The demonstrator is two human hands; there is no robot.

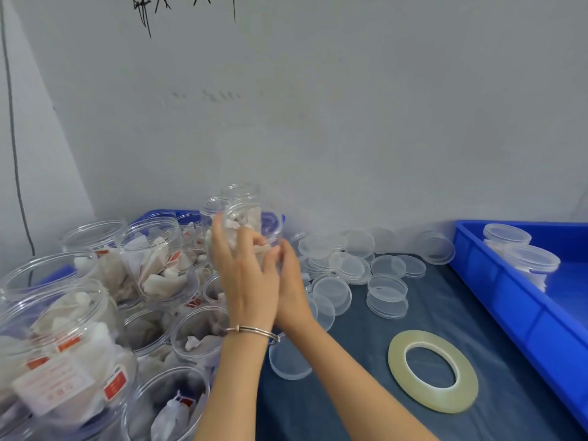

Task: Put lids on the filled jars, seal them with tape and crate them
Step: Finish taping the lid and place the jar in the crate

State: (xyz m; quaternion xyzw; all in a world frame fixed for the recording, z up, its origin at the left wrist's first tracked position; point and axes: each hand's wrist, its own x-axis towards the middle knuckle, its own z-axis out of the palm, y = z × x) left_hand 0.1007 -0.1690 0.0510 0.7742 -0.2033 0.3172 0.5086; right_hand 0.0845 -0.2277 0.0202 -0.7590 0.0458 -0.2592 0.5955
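Both my hands hold one clear jar (254,219) filled with white sachets, lifted above the table near the wall. My left hand (243,275) wraps its near side with fingers spread upward. My right hand (288,281) grips it from the right. The jar has no lid. Several open filled jars (95,316) crowd the left side, some in a blue bin (159,215). Loose clear lids (350,265) lie scattered on the dark blue cloth behind my hands. A roll of clear tape (432,370) lies flat at the right front.
A blue crate (515,297) stands at the right and holds two lidded jars (521,253) at its far end. One lid (289,361) lies under my right forearm. A grey wall closes the back; a black cable hangs at the left.
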